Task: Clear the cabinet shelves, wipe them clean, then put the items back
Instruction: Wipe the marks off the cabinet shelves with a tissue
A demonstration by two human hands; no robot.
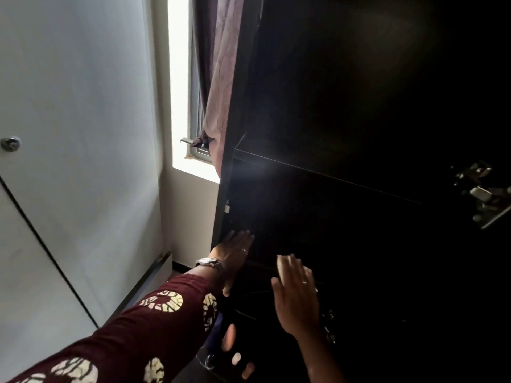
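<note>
White flat wardrobe door (69, 134) with round metal lock (10, 144) at far left, cut off by the frame. Bright window strip (179, 78) is blown out. Mauve curtain (218, 78) sits partly behind the tall dark cabinet (359, 78). Cabinet interior is near black and its contents are unreadable; one dark shelf edge (318, 172) is just visible.

Left hand (237, 252), silver wristwatch (208, 262), maroon sleeve with cream round prints (154, 313): arm stretched forward, fingers straight and together, flat at the cabinet's left side panel, holding nothing.

Right hand (297, 297), bare forearm coming up from the bottom edge: fingers straight, laid over a small pale object (282, 268). The object is mostly hidden and can't be identified.

Metal hinge (481, 192) at right edge, blurred.
</note>
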